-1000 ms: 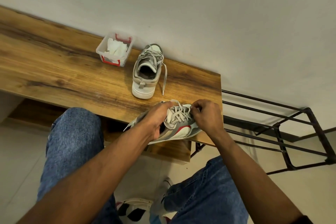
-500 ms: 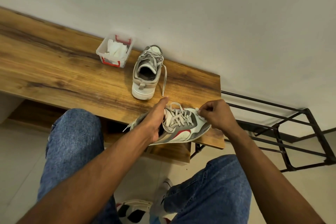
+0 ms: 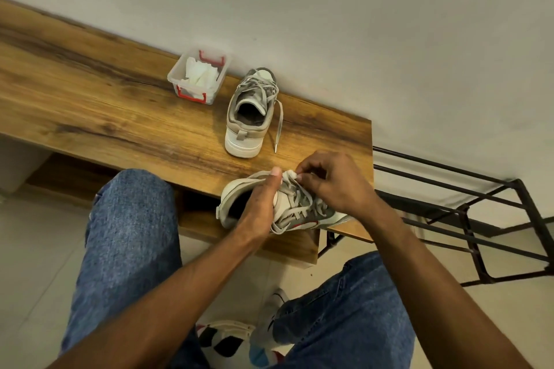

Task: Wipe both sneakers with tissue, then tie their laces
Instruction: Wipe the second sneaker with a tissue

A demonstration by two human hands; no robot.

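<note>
right hand (image 3: 332, 181) has moved up onto the laces, pinching white tissue (image 3: 292, 174); left hand (image 3: 260, 207) grips the near sneaker (image 3: 302, 210).

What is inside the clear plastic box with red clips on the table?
The clear plastic box holds crumpled white tissues. Whatever lies under them, at the bottom of the box, is covered and cannot be seen.

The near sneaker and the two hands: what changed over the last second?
The right hand, pinching a tissue, slid from the toe back up to the laces. The near sneaker swung slightly, toe further right. The left hand kept gripping its collar. The far sneaker and tissue box stayed put.
</note>
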